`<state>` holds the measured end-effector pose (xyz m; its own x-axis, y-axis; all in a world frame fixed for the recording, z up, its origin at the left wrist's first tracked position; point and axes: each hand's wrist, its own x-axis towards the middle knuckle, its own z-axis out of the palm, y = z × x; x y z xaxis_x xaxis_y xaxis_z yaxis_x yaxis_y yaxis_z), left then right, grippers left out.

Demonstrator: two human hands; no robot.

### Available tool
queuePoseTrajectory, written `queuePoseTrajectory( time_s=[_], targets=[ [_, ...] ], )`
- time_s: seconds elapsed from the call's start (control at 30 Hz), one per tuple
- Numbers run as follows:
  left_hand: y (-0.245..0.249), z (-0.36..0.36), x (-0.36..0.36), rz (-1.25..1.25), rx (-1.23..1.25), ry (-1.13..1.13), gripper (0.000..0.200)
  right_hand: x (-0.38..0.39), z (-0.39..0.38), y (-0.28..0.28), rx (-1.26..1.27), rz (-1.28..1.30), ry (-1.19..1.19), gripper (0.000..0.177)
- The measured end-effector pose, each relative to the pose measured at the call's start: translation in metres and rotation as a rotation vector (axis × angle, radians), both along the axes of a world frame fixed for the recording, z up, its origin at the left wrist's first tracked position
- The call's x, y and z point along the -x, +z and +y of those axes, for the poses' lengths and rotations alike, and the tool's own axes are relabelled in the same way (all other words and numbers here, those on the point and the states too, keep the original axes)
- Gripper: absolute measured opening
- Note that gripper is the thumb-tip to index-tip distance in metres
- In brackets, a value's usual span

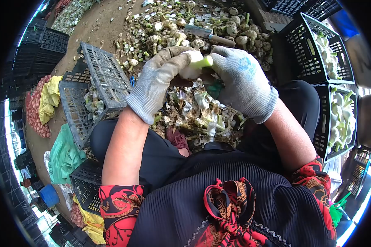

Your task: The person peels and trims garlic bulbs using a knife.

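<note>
Both hands wear grey knitted gloves with worn, dirty fingers. My left hand (163, 76) is closed around a white garlic bulb (190, 71) with a short, cut green stem (205, 62) that points right. Beside the stem, my right hand (244, 78) has its fingers curled in; what they hold, if anything, is hidden behind the glove. A knife (210, 35) with a wooden handle lies on the garlic pile just beyond the hands. Below the hands, peeled skins and leaf scraps (206, 115) cover the ground between the legs.
Unpeeled garlic bulbs (241, 35) are heaped ahead. Two black crates (303, 49) with cleaned white garlic (342, 119) stand at the right. A tilted grey crate (107, 76), a green bag (66, 156) and a red net sack (38, 109) are at the left.
</note>
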<state>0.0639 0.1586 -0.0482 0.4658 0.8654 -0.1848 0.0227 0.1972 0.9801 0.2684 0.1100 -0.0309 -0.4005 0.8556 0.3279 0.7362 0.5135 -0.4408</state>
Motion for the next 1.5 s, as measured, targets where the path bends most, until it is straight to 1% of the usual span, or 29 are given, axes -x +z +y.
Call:
queuePoseTrajectory(
  time_s=[0.03,0.13,0.17,0.23,0.27,0.37,0.47,0.57,0.67,0.7,0.73,0.8,0.83,0.93,0.97,1.03,1.07,1.1,1.13,1.17,1.2,1.23,1.27,1.3,1.33,1.37,1.43,1.47,1.5],
  targets=[
    [-0.003,0.000,0.001,-0.022,-0.015,0.004,0.040,0.000,0.000,0.001,0.012,-0.015,0.017,0.020],
    [0.003,0.000,0.000,-0.183,0.123,0.011,0.044,0.002,-0.001,-0.002,-0.045,0.114,0.034,0.021],
    [0.007,-0.001,-0.002,-0.215,0.095,0.023,0.042,0.003,0.000,-0.004,-0.082,0.158,0.008,0.021],
    [-0.008,0.005,0.005,-0.132,0.071,0.039,0.046,0.005,0.003,-0.008,-0.155,0.248,-0.046,0.022],
    [-0.014,0.008,0.007,-0.090,0.059,0.044,0.049,0.004,0.004,-0.011,-0.175,0.240,-0.036,0.022],
    [-0.008,0.003,0.003,-0.131,0.077,0.011,0.047,0.004,0.004,-0.015,-0.188,0.200,-0.019,0.023],
    [0.006,-0.005,-0.005,-0.274,0.183,0.114,0.045,0.008,0.000,-0.011,-0.122,0.110,0.018,0.024],
    [0.003,-0.007,-0.008,-0.298,0.259,0.249,0.040,0.016,-0.002,-0.010,-0.069,0.020,0.067,0.022],
    [0.001,-0.004,-0.003,-0.405,0.299,0.160,0.050,0.008,0.001,-0.008,0.091,0.410,0.068,0.018],
    [0.006,-0.004,-0.001,-0.450,0.307,0.070,0.053,0.009,0.002,-0.009,0.242,0.720,0.058,0.012],
    [0.010,-0.005,0.001,-0.461,0.284,0.034,0.053,0.003,0.005,-0.008,0.378,0.897,0.049,0.009],
    [0.017,-0.010,0.003,-0.479,0.235,-0.043,0.053,-0.003,0.004,0.004,0.515,0.925,-0.056,0.011],
    [0.017,-0.011,0.002,-0.469,0.257,-0.050,0.051,-0.007,0.004,0.011,0.624,0.871,-0.082,0.013],
    [0.005,-0.007,0.004,-0.351,0.332,-0.001,0.048,-0.003,0.002,0.010,0.647,0.979,-0.042,0.012],
    [0.001,-0.004,0.007,-0.438,0.378,-0.054,0.042,-0.001,0.002,0.008,0.592,0.983,0.006,0.011],
    [0.001,-0.002,0.004,-0.459,0.339,-0.002,0.039,0.005,0.002,0.004,0.479,0.987,0.103,0.011],
    [0.000,-0.002,0.001,-0.469,0.320,0.025,0.037,0.008,0.002,-0.001,0.503,0.986,0.147,0.010],
    [0.000,-0.003,-0.003,-0.463,0.352,0.137,0.031,0.011,0.002,-0.006,0.528,0.984,0.192,0.009],
    [0.003,-0.004,-0.006,-0.449,0.358,0.195,0.031,0.014,0.002,-0.011,0.552,0.984,0.237,0.008],
    [0.007,-0.005,-0.008,-0.432,0.365,0.250,0.031,0.018,0.001,-0.013,0.575,0.965,0.316,0.008],
    [0.009,-0.006,-0.009,-0.416,0.372,0.306,0.031,0.020,0.000,-0.013,0.532,0.855,0.362,0.008],
    [0.008,-0.007,-0.008,-0.412,0.317,0.271,0.030,0.021,0.000,-0.012,0.415,0.717,0.408,0.009],
    [0.003,-0.004,-0.003,-0.446,0.342,0.256,0.030,0.023,-0.002,-0.012,0.299,0.579,0.451,0.012],
    [-0.003,0.000,0.003,-0.480,0.367,0.240,0.030,0.026,-0.004,-0.013,0.363,0.516,0.485,0.018],
    [-0.006,0.004,0.006,-0.515,0.390,0.225,0.030,0.028,-0.007,-0.013,0.444,0.352,0.452,0.017],
    [-0.010,0.005,0.002,-0.450,0.365,0.319,0.041,0.030,-0.008,-0.017,0.469,0.141,0.427,0.017],
    [-0.010,0.008,0.007,-0.496,0.380,0.281,0.045,0.029,-0.006,-0.035,0.513,-0.238,0.422,0.018],
    [-0.010,0.008,0.009,-0.521,0.387,0.263,0.046,0.028,-0.004,-0.039,0.549,-0.354,0.360,0.022],
    [-0.006,0.007,0.009,-0.490,0.380,0.234,0.049,0.025,-0.003,-0.043,0.454,-0.299,0.303,0.026]
  ],
)
